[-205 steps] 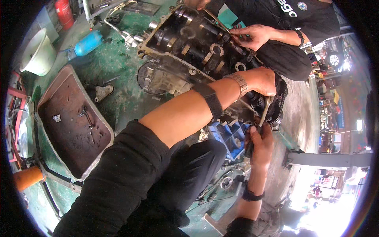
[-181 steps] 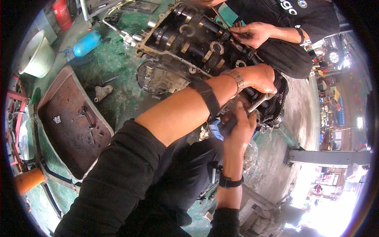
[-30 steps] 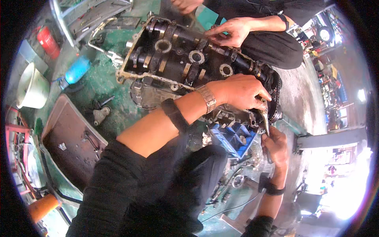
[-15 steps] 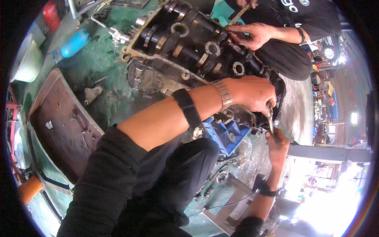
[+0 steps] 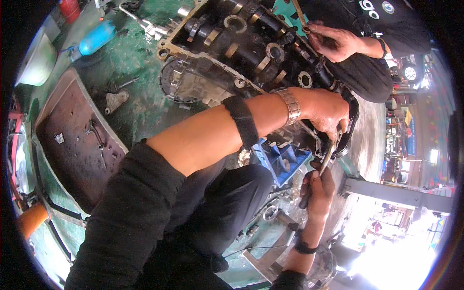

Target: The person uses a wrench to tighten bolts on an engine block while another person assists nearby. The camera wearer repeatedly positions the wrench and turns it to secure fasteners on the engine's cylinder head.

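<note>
My left hand (image 5: 325, 110), with a metal watch at the wrist, reaches over the near end of a dark engine (image 5: 231, 50). Its fingers are closed on the upper end of a slim metal wrench (image 5: 327, 157). My right hand (image 5: 319, 187) lies below, its fingers wrapped round the wrench's lower end. What the wrench's upper end meets is hidden by my left fingers and the engine's edge. A blue divided parts tray (image 5: 276, 163) with small pieces in it sits under my left forearm.
Across the engine, a co-worker's hand (image 5: 333, 42) is near a long thin tool (image 5: 299, 13). At left lie a brown tray (image 5: 72, 145) holding a small wrench, a blue bottle (image 5: 96, 38) and a pale basin (image 5: 36, 65). A metal frame (image 5: 261, 263) stands at lower right.
My right hand has swung left and down with the wrench's lower end, while my left hand keeps its upper end. The view has shifted slightly. The co-worker's hand has moved a little.
</note>
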Available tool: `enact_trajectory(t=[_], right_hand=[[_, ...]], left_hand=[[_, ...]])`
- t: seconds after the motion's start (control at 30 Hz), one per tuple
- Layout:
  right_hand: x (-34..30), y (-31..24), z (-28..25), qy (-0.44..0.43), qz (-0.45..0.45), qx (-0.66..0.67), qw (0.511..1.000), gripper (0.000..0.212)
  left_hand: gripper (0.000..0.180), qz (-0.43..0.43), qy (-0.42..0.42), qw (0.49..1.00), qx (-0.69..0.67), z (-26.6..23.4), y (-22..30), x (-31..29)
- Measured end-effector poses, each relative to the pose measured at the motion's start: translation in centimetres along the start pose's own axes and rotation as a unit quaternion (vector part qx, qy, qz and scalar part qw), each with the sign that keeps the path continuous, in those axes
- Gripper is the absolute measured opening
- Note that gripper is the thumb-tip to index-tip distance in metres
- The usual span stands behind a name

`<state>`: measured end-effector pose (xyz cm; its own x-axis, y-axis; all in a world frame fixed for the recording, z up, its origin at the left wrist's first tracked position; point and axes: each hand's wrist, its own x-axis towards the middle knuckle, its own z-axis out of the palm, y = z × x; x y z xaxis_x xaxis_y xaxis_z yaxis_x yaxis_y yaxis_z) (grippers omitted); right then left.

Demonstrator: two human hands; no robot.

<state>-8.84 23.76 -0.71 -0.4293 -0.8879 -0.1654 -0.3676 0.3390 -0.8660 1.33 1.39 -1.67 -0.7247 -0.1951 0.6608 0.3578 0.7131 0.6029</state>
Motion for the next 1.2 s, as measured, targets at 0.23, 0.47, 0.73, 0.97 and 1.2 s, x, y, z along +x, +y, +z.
enact_trajectory(t=[0.23, 0.47, 0.73, 0.97, 1.2], right_hand=[[-0.3, -0.1, 2.5, -0.003, 0.015, 0.1, 0.995, 0.028], [-0.1, -0.5, 6.2, 0.028, 0.006, 0.199, 0.979, 0.024], [0.1, -1.8, 8.6, 0.054, 0.0, 0.281, 0.958, 0.013], [0.4, -0.7, 8.0, 0.035, -0.01, 0.246, 0.969, 0.014], [0.3, 0.0, 2.7, 0.023, -0.014, 0.045, 0.999, 0.021]], left_hand=[[0.025, -0.024, -0.039, 0.999, 0.008, -0.2, -0.2, 0.3], [0.024, -0.023, -0.08, 0.996, -0.028, -1.0, -0.3, 0.4], [0.023, 0.02, -0.091, 0.995, -0.047, -0.6, -1.3, 0.8], [0.024, 0.002, -0.093, 0.995, -0.046, -0.4, -1.5, 0.8], [0.024, -0.003, -0.07, 0.997, -0.026, 0.2, -1.7, 0.8]])
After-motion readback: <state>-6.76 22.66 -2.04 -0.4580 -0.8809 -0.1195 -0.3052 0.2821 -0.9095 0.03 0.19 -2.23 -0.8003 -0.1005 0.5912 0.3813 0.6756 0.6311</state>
